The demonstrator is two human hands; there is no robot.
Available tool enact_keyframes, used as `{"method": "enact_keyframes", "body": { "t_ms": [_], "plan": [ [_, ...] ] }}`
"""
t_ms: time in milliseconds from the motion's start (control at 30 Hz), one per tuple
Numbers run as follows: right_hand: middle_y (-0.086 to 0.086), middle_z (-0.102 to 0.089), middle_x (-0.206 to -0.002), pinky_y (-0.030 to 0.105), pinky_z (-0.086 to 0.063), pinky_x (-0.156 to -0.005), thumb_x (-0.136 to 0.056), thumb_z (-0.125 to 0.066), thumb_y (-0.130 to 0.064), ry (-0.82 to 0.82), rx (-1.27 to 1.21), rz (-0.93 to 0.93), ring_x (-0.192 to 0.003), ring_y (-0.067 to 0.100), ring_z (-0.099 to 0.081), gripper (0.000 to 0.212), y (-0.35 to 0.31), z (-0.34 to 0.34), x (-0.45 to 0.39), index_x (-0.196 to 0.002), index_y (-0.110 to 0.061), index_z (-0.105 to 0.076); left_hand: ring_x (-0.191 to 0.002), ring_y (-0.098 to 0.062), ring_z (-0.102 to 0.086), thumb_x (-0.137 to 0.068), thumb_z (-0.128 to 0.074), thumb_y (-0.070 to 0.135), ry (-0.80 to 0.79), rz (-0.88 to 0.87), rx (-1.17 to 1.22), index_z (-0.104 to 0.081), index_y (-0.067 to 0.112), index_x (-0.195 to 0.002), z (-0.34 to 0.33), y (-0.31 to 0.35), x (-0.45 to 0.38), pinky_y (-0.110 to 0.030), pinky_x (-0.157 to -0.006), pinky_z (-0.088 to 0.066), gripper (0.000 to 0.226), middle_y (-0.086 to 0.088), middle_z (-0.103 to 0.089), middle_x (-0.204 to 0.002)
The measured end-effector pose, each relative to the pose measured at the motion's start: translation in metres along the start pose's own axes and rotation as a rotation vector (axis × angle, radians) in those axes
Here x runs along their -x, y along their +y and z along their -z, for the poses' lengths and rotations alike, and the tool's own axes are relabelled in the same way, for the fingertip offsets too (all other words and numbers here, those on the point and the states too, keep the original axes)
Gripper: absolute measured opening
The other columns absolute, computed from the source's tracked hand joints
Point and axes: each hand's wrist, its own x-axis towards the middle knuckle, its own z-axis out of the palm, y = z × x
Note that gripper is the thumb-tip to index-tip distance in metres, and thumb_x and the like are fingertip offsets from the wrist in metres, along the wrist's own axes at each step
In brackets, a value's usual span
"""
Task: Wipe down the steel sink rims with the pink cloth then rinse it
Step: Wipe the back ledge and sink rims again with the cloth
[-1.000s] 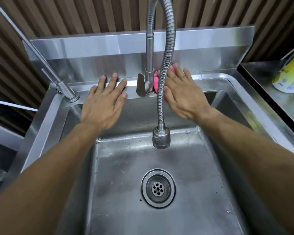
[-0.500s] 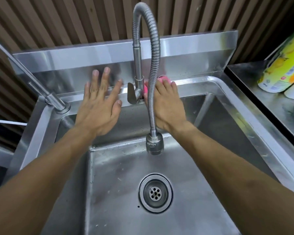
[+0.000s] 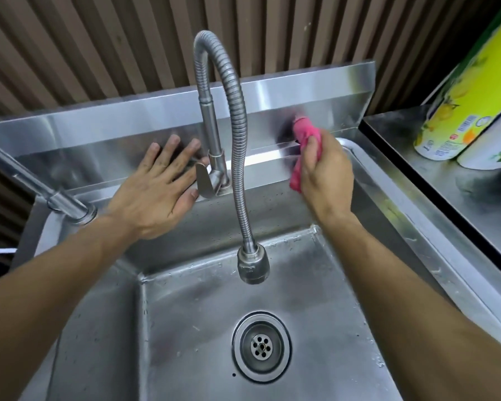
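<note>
Head view: right hand (image 3: 326, 172) grips pink cloth (image 3: 304, 134) at back rim (image 3: 269, 156); left hand (image 3: 156, 183) spread flat; rinse not begun, tap (image 3: 253, 266) dry.

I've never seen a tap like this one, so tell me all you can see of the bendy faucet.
The faucet looks like dull steel: a straight upright post on the sink's back rim, then a ribbed flexible hose arching over and hanging down to a chunky spray head above the basin. A flat lever juts from its base; the left hand is at that lever. No water runs.
</note>
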Motion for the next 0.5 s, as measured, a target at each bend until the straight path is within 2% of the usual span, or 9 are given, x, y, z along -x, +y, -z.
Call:
{"method": "enact_keyframes", "body": {
  "t_ms": [33,100,133,167,200,233,300,400,500],
  "plan": [
    [0.003,-0.071,-0.098,0.047,-0.053,-0.086,-0.109,-0.035,-0.035,0.093,-0.087,0.022,-0.094,0.024,-0.065,0.033,-0.004,0.001,0.001,-0.11,-0.019,-0.064,-0.157,-0.025,0.018,-0.107,-0.011,0.049,0.012,0.011,0.012,-0.012,0.027,-0.164,-0.003,0.0,0.0,-0.046,-0.127,0.009,0.061,-0.003,0.0,-0.171],
    [0.006,-0.062,-0.136,0.052,-0.039,-0.114,-0.111,-0.039,-0.025,0.139,-0.122,0.221,-0.129,0.025,-0.055,0.034,-0.019,-0.01,0.003,-0.138,-0.014,-0.057,-0.158,-0.025,0.015,-0.106,-0.016,0.047,0.041,0.015,0.022,-0.015,0.025,-0.163,-0.007,0.0,0.001,-0.046,-0.127,0.008,0.061,-0.004,-0.003,-0.171],
    [0.008,-0.044,-0.159,0.053,-0.023,-0.126,-0.112,-0.038,-0.025,0.054,-0.063,0.311,-0.149,0.028,-0.037,0.044,-0.028,-0.023,0.006,-0.154,-0.012,-0.043,-0.158,-0.025,0.014,-0.106,-0.018,0.046,0.054,0.008,0.028,-0.016,0.025,-0.163,-0.008,-0.001,0.001,-0.046,-0.127,0.008,0.061,-0.004,-0.003,-0.171],
    [0.008,-0.02,-0.171,0.05,-0.008,-0.131,-0.112,-0.034,-0.028,-0.051,0.044,0.357,-0.159,0.03,-0.016,0.053,-0.036,-0.037,0.009,-0.163,-0.012,-0.025,-0.158,-0.026,0.013,-0.106,-0.019,0.045,0.07,-0.001,0.04,-0.016,0.024,-0.163,-0.009,-0.001,0.001,-0.046,-0.127,0.008,0.06,-0.005,-0.004,-0.171],
    [0.01,-0.004,-0.174,0.047,0.0,-0.131,-0.112,-0.029,-0.033,-0.118,0.153,0.365,-0.161,0.03,-0.002,0.059,-0.04,-0.05,0.013,-0.165,-0.013,-0.012,-0.158,-0.026,0.012,-0.106,-0.02,0.045,0.088,-0.009,0.053,-0.017,0.024,-0.163,-0.01,-0.002,0.001,-0.046,-0.127,0.008,0.06,-0.005,-0.006,-0.17],
    [0.011,0.004,-0.174,0.045,0.003,-0.131,-0.112,-0.026,-0.035,-0.138,0.233,0.342,-0.161,0.03,0.005,0.061,-0.041,-0.061,0.016,-0.165,-0.013,-0.004,-0.158,-0.027,0.011,-0.106,-0.02,0.044,0.103,-0.013,0.064,-0.018,0.023,-0.163,-0.01,-0.002,0.002,-0.046,-0.128,0.008,0.06,-0.006,-0.007,-0.17],
    [0.013,0.007,-0.173,0.045,0.003,-0.131,-0.111,-0.024,-0.033,-0.101,0.296,0.192,-0.16,0.03,0.008,0.063,-0.039,-0.071,0.015,-0.165,-0.01,0.001,-0.158,-0.028,0.01,-0.107,-0.02,0.044,0.119,-0.015,0.068,-0.02,0.021,-0.162,-0.011,-0.002,0.001,-0.046,-0.128,0.007,0.06,-0.007,-0.008,-0.169],
    [0.019,0.01,-0.172,0.047,-0.001,-0.13,-0.109,-0.029,-0.029,-0.125,0.302,-0.161,-0.16,0.032,0.009,0.072,-0.04,-0.063,-0.002,-0.161,0.001,0.01,-0.159,-0.029,0.008,-0.106,-0.023,0.042,0.13,-0.017,0.06,-0.024,0.018,-0.162,-0.011,-0.001,0.002,-0.047,-0.128,0.005,0.061,-0.009,-0.011,-0.169],
    [0.026,0.012,-0.169,0.047,0.0,-0.13,-0.105,-0.034,-0.029,-0.159,0.45,-0.253,-0.159,0.037,0.009,0.08,-0.033,-0.054,-0.018,-0.158,0.009,0.014,-0.159,-0.028,0.007,-0.105,-0.027,0.041,0.132,-0.021,0.064,-0.026,0.017,-0.161,-0.008,0.0,0.0,-0.046,-0.128,0.005,0.061,-0.01,-0.014,-0.168]
  ]
}}
